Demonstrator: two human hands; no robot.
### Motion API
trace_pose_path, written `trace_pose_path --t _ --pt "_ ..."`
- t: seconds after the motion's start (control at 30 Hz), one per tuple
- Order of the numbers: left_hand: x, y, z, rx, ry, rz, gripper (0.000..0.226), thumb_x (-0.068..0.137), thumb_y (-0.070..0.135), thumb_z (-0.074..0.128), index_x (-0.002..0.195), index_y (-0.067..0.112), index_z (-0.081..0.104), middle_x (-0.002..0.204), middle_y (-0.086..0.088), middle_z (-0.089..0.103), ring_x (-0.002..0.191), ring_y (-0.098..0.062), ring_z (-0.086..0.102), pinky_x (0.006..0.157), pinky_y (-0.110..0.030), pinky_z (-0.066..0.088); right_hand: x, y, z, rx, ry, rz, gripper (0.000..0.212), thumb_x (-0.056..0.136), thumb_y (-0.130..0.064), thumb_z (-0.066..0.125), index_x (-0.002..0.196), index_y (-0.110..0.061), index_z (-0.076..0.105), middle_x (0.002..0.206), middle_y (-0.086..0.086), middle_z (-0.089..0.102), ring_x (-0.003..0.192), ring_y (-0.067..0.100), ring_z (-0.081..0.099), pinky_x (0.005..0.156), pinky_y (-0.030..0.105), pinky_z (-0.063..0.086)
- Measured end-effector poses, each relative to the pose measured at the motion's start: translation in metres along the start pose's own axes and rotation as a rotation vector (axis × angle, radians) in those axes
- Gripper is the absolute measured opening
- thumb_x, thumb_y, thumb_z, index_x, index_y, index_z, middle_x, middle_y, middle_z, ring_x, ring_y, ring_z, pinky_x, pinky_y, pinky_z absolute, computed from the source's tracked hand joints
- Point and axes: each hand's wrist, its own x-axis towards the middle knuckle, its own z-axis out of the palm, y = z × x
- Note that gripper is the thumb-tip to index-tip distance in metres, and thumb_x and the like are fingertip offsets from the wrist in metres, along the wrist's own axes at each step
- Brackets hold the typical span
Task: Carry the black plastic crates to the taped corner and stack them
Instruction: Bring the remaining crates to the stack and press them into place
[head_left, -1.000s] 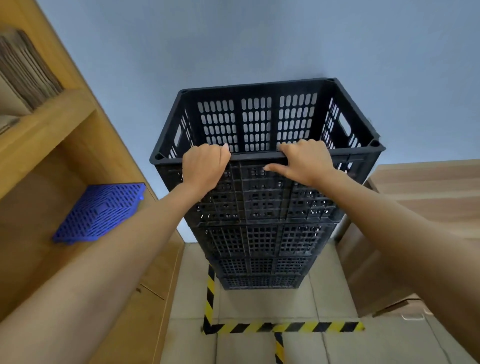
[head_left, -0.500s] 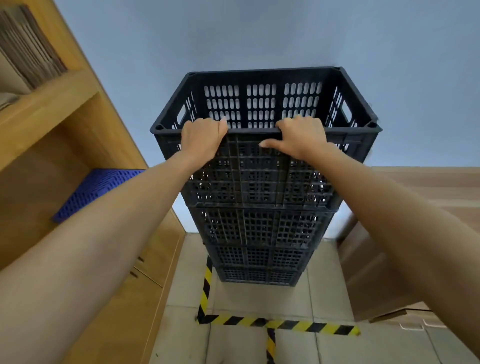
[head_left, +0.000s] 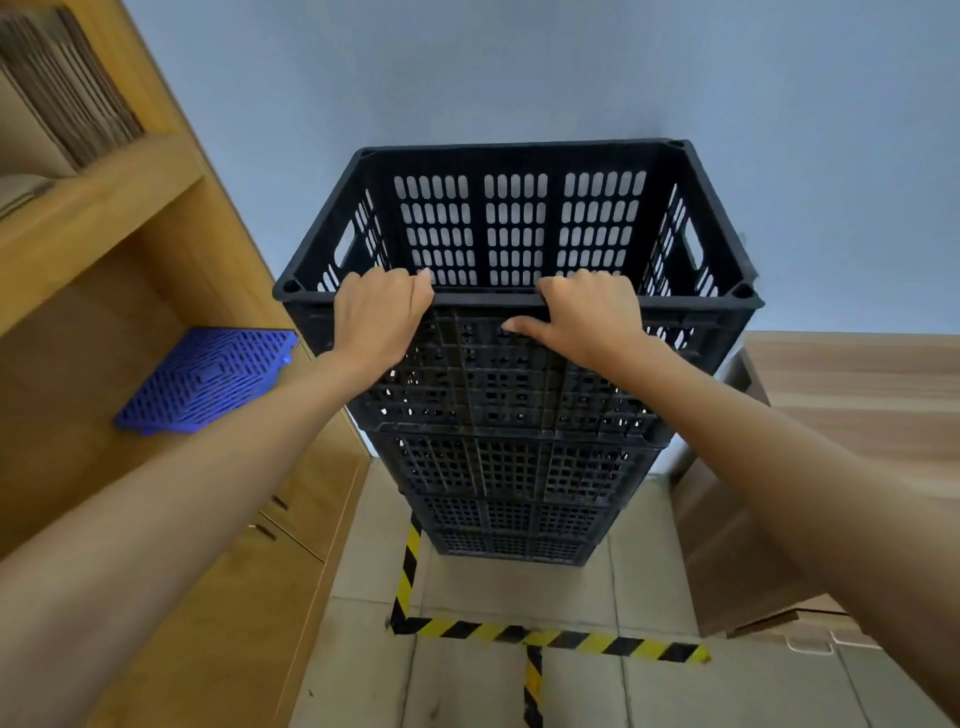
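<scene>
A tall stack of black slotted plastic crates (head_left: 511, 478) stands against the blue wall, inside the corner marked by yellow-and-black floor tape (head_left: 550, 636). The top crate (head_left: 519, 228) sits on the stack, open and empty. My left hand (head_left: 382, 317) grips its near rim on the left, fingers hooked over the edge. My right hand (head_left: 584, 312) grips the same rim to the right, fingers over the edge and thumb against the crate's outer wall.
A wooden shelving unit (head_left: 104, 218) rises on the left; a blue plastic grid panel (head_left: 205, 379) lies on one shelf, flattened cardboard above. Brown cardboard boxes (head_left: 831, 441) stand at the right. Tiled floor (head_left: 467, 686) lies in front of the tape.
Both hands keep the same grip on the top crate's near rim. The crate and hands sit lower in the view than half a second ago; the stack looks unchanged.
</scene>
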Motion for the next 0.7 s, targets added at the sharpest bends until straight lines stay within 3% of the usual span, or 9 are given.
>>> trace_pose_path --t 0.1,0.17,0.27,0.37,0.47,0.57,0.63,0.7 --pt "-0.002 -0.001 -0.001 0.012 -0.104 -0.038 0.035 0.095 0.001 0.054 0.062 0.009 0.042 0.049 0.0 0.023 0.047 -0.027 0.036 0.05 -0.034 0.029 -0.001 -0.001 0.0 0.016 -0.003 -0.001 0.062 0.081 -0.076 0.044 0.073 -0.014 0.051 0.052 -0.004 0.04 0.049 0.019 0.045 0.049 0.027 0.029" --pt "0.006 -0.002 0.003 0.063 -0.177 -0.043 0.023 0.091 -0.003 0.057 0.073 0.007 0.048 0.054 0.001 0.019 0.052 -0.025 0.036 0.053 -0.035 0.029 0.009 0.003 0.001 0.032 -0.017 0.015 0.063 0.081 -0.076 0.045 0.071 -0.013 0.048 0.052 -0.002 0.04 0.046 0.017 0.039 0.048 0.026 0.028" --pt "0.029 0.002 0.013 0.046 -0.233 -0.104 0.017 0.09 -0.005 0.054 0.088 0.01 0.049 0.063 -0.004 0.037 0.067 -0.031 0.051 0.068 -0.04 0.039 0.032 0.009 0.002 0.061 -0.068 0.066 0.064 0.081 -0.075 0.047 0.073 -0.011 0.048 0.054 -0.001 0.04 0.054 0.023 0.046 0.055 0.031 0.034" --pt "0.052 0.003 0.024 -0.018 -0.244 -0.141 0.022 0.092 -0.004 0.047 0.107 0.011 0.052 0.072 -0.006 0.045 0.078 -0.033 0.054 0.082 -0.045 0.042 0.054 0.013 0.006 0.077 -0.133 0.134 0.061 0.082 -0.073 0.048 0.08 -0.012 0.048 0.057 0.0 0.043 0.061 0.025 0.052 0.062 0.034 0.036" --pt "0.055 -0.004 0.029 -0.033 -0.305 -0.119 0.02 0.09 -0.005 0.046 0.096 0.013 0.048 0.063 -0.001 0.041 0.067 -0.028 0.047 0.082 -0.044 0.042 0.058 0.015 0.01 0.08 -0.153 0.134 0.058 0.082 -0.072 0.049 0.083 -0.014 0.044 0.059 -0.001 0.043 0.063 0.025 0.05 0.066 0.036 0.037" --pt "0.057 -0.012 0.026 -0.123 -0.372 -0.11 0.02 0.099 0.004 0.038 0.083 0.015 0.038 0.06 -0.002 0.042 0.064 -0.031 0.053 0.085 -0.049 0.046 0.054 0.015 0.009 0.071 -0.131 0.085 0.056 0.084 -0.071 0.048 0.088 -0.015 0.044 0.06 -0.001 0.044 0.065 0.026 0.051 0.069 0.037 0.036" --pt "0.061 -0.015 0.019 -0.237 -0.4 -0.133 0.031 0.105 0.02 0.028 0.08 0.013 0.045 0.068 -0.007 0.052 0.072 -0.033 0.058 0.09 -0.049 0.043 0.054 0.017 0.005 0.108 -0.139 0.062 0.052 0.086 -0.067 0.049 0.095 -0.016 0.046 0.073 0.001 0.056 0.076 0.028 0.059 0.069 0.037 0.038" --pt "0.063 -0.017 0.014 -0.366 -0.4 -0.166 0.042 0.105 0.034 0.024 0.074 0.017 0.047 0.072 -0.005 0.055 0.073 -0.029 0.057 0.083 -0.043 0.043 0.053 0.02 -0.002 0.171 -0.21 0.038 0.048 0.087 -0.063 0.051 0.103 -0.018 0.047 0.092 0.003 0.063 0.09 0.028 0.062 0.07 0.036 0.044"
